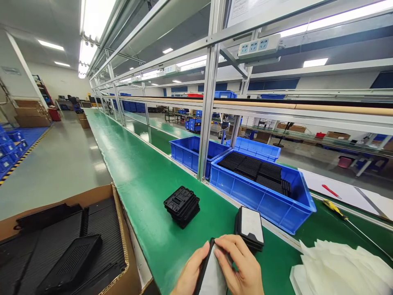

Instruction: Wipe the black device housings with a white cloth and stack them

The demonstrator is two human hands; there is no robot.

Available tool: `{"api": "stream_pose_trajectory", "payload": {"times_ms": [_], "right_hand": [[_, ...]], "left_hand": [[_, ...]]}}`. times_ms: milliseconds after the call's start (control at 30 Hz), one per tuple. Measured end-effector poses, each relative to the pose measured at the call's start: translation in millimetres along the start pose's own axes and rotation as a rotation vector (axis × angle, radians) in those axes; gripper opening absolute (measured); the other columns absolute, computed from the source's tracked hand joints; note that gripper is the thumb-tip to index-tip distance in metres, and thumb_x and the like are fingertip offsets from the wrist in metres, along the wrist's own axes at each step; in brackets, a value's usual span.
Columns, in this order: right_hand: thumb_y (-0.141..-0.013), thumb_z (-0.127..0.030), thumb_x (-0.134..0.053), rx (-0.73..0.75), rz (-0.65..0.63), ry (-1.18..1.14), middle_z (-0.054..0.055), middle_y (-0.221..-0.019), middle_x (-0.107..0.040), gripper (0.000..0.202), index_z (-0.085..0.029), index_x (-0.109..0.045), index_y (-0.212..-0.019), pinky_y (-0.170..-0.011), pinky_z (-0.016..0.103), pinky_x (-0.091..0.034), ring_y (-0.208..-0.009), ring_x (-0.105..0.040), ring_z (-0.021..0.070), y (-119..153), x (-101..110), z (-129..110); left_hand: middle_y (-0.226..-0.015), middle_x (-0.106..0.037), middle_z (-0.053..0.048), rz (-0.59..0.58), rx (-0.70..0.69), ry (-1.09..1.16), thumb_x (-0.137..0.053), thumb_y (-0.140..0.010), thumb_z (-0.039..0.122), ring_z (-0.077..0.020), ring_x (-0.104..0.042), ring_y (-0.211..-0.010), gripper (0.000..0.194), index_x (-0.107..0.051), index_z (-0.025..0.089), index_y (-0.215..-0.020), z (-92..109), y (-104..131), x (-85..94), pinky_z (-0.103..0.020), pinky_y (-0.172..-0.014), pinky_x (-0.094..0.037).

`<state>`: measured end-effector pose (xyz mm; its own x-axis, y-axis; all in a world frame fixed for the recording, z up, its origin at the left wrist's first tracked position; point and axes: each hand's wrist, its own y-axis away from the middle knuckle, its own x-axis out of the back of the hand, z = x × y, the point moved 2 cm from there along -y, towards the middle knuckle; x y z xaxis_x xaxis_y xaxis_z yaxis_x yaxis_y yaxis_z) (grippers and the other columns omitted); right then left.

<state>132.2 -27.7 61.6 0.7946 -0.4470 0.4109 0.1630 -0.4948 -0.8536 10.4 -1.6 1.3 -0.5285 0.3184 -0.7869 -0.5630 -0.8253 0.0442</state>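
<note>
Both hands meet at the bottom centre around a black plastic cover with a white sheet on its face [212, 275]. My left hand [192, 268] grips its black edge from the left. On the right, my right hand [241, 262] pinches the top edge, its fingers lying over the white sheet. Just beyond it stands a stack of black covers [251, 225], the top one faced with white. Farther left on the green bench sits a stack of black moulded plates [181, 205]. The lower end of the held cover is out of view.
A blue bin [260, 200] full of black parts stands along the bench's far side, beside another blue bin [184, 155]. A pile of white sheets [346, 268] and a yellow-handled screwdriver [334, 209] lie at right. A cardboard box [118, 229] of black covers stands at left.
</note>
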Motion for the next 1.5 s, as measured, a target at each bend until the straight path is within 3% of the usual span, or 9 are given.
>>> {"api": "stream_pose_trajectory", "payload": {"times_ms": [233,400,567,667,800,1033,1200,1367,1500], "right_hand": [[-0.091,-0.007,-0.053,0.045,0.009,0.074,0.008,-0.086,-0.062,0.019,-0.015,-0.06,-0.107,-0.063,0.027,-0.054,-0.074,-0.06,0.0157,15.0,-4.0,4.7],[-0.097,-0.015,-0.044,0.036,-0.141,0.112,0.005,-0.078,-0.059,0.012,-0.017,-0.053,-0.09,-0.058,0.028,-0.052,-0.068,-0.057,0.0153,5.9,1.6,2.4],[-0.102,-0.027,-0.033,0.028,-0.23,0.072,0.005,-0.081,-0.059,0.023,-0.019,-0.049,-0.086,-0.058,0.027,-0.052,-0.07,-0.057,0.0144,1.7,11.2,1.7],[-0.099,-0.022,-0.043,0.104,-0.147,0.181,0.01,-0.097,-0.061,0.018,-0.014,-0.054,-0.11,-0.071,0.029,-0.055,-0.087,-0.059,0.0178,-1.7,12.0,3.5],[-0.095,-0.012,-0.046,0.127,-0.073,0.251,0.011,-0.099,-0.055,0.011,-0.016,-0.055,-0.093,-0.07,0.03,-0.054,-0.086,-0.057,0.0176,-6.7,5.3,6.8],[-0.102,-0.028,-0.032,0.135,-0.258,0.125,0.009,-0.1,-0.058,0.026,-0.021,-0.048,-0.083,-0.078,0.03,-0.053,-0.099,-0.057,0.0189,7.8,6.9,7.9],[-0.098,-0.035,-0.048,0.096,-0.173,0.139,0.016,-0.129,-0.055,0.032,-0.013,-0.049,-0.121,-0.09,0.03,-0.051,-0.119,-0.052,0.0209,2.7,6.3,12.3],[-0.093,-0.012,-0.042,0.35,-0.047,0.24,0.001,-0.083,-0.068,0.02,-0.021,-0.057,-0.083,-0.09,0.042,-0.043,-0.088,-0.062,0.0195,1.4,2.2,-6.9],[-0.094,-0.014,-0.047,0.227,0.02,0.32,-0.005,-0.075,-0.067,0.023,-0.029,-0.058,-0.081,-0.098,0.046,-0.035,-0.08,-0.063,0.019,29.7,26.4,-2.3]], "left_hand": [[-0.15,-0.042,-0.001,-0.075,-0.007,-0.422,-0.045,-0.092,0.061,-0.0217,-0.02,-0.146,0.058,-0.053,0.025,-0.136,1.7,11.9,0.8,-0.036,-0.122,0.001],[-0.144,-0.049,-0.008,0.118,0.015,-0.503,-0.052,-0.084,0.07,-0.0279,-0.026,-0.143,0.07,-0.06,0.017,-0.129,4.4,13.8,0.5,-0.037,-0.121,-0.005],[-0.111,-0.069,-0.008,0.118,0.074,-0.23,-0.048,-0.083,0.073,-0.025,-0.067,-0.09,0.076,-0.042,0.029,-0.144,7.5,8.6,-0.3,-0.039,-0.083,-0.053],[-0.084,-0.07,-0.008,0.127,0.175,-0.186,-0.051,-0.084,0.071,-0.0227,-0.065,-0.067,0.075,-0.046,0.023,-0.141,1.5,9.2,1.9,-0.037,-0.065,-0.054],[-0.091,-0.071,-0.013,0.223,0.097,-0.278,-0.063,-0.081,0.063,-0.0256,-0.064,-0.085,0.066,-0.065,0.01,-0.12,-4.5,11.5,6.1,-0.034,-0.079,-0.051],[-0.099,-0.07,-0.006,0.195,0.016,0.009,-0.069,-0.078,0.06,-0.0171,-0.062,-0.071,0.077,-0.043,0.027,-0.143,20.4,8.5,-10.7,-0.027,-0.066,-0.05],[-0.096,-0.07,-0.006,0.165,0.07,0.084,-0.073,-0.077,0.055,-0.0174,-0.064,-0.077,0.074,-0.05,0.024,-0.139,21.3,7.0,-14.9,-0.023,-0.067,-0.05],[-0.097,-0.069,-0.008,0.166,-0.041,0.1,-0.065,-0.084,0.054,-0.0203,-0.065,-0.08,0.069,-0.042,0.028,-0.143,33.4,2.7,-16.2,-0.03,-0.071,-0.053],[-0.109,-0.068,-0.013,0.327,-0.232,-0.021,-0.044,-0.096,0.051,-0.0237,-0.066,-0.085,0.056,-0.03,0.036,-0.148,75.9,4.3,-13.8,-0.041,-0.072,-0.056]]}}
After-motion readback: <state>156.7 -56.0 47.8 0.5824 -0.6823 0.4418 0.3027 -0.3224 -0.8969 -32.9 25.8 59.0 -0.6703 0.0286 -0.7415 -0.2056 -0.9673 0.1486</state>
